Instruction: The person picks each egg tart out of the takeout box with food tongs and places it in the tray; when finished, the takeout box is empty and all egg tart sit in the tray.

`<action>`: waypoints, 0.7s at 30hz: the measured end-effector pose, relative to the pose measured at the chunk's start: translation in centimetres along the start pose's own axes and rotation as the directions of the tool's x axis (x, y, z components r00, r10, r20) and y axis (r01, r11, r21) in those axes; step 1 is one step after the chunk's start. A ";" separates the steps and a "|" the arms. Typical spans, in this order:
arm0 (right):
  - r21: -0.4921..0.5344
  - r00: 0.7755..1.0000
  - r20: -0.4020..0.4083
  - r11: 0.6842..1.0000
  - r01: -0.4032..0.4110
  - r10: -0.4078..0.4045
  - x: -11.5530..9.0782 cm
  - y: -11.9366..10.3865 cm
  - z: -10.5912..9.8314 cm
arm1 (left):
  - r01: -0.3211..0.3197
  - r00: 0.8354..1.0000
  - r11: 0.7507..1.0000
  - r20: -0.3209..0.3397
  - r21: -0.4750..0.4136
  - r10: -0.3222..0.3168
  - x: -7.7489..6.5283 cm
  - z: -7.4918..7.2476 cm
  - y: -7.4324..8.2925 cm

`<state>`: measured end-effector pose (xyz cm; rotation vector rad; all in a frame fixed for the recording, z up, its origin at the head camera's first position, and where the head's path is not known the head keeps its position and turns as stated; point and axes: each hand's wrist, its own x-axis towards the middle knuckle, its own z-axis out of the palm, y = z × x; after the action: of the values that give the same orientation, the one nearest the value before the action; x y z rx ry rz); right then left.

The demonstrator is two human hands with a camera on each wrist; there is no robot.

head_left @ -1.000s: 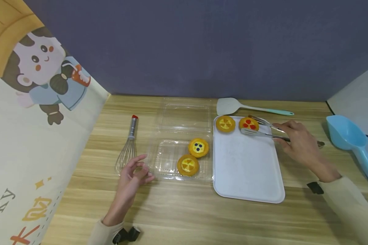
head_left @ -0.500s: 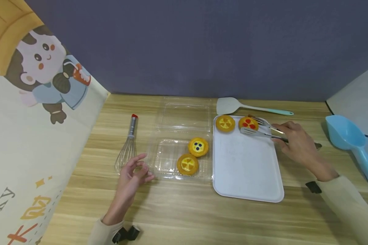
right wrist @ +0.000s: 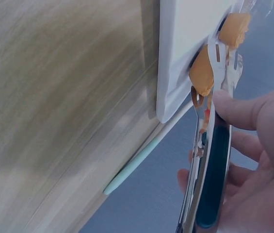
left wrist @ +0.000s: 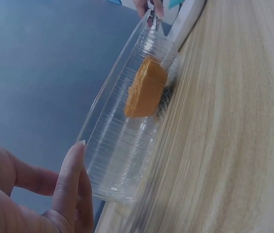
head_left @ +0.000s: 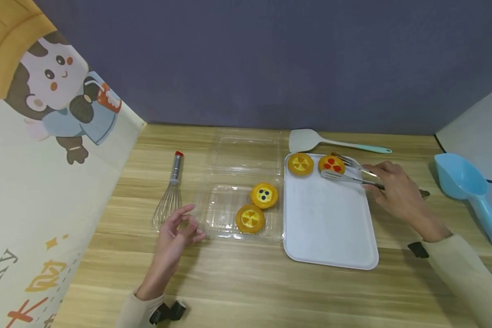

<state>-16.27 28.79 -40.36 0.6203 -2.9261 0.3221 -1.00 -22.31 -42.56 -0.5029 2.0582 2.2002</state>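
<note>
In the head view, my right hand [head_left: 397, 196] grips metal serving tongs [right wrist: 214, 170] with dark green handle inlays. Their slotted tips lie either side of an egg tart with red pieces [head_left: 331, 165] on the white tray [head_left: 330, 223]. An orange-wedge tart [head_left: 300, 164] sits left of it. My left hand [head_left: 176, 239] pinches the near left corner of an open, clear plastic container [head_left: 225, 209], thumb at the rim in the left wrist view. Inside are a tart with blue dots [head_left: 264, 195] and another orange-wedge tart [head_left: 250, 219], close together on the right side.
A whisk [head_left: 170, 196] lies left of the container, partly behind my left hand. The container's lid [head_left: 248, 152] lies folded back. A white spatula [head_left: 305, 140] with a mint handle lies behind the tray. A light-blue scoop [head_left: 461, 175] stands at the right.
Both hands and the tongs stay nearly still around the container corner and the red-topped tart. The whole head view shifts slightly.
</note>
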 end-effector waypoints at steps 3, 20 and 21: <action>-0.006 1.000 0.001 1.000 -0.001 0.001 0.0 0.0 -0.1 | 0.004 1.000 1.000 0.003 0.001 -0.004 0.1 0.0 0.1; 0.058 0.991 -0.100 0.994 0.093 -0.087 0.3 -2.5 -2.8 | 0.005 1.000 1.000 0.002 0.001 -0.005 0.0 0.0 0.2; 0.067 0.989 -0.109 0.992 0.110 -0.102 0.5 -2.9 -3.0 | 0.007 1.000 1.000 0.001 0.003 -0.007 0.0 0.0 0.2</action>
<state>-15.22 26.69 -36.86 0.7419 -2.7794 0.4365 -1.02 -22.32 -42.38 -0.5075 2.0555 2.1930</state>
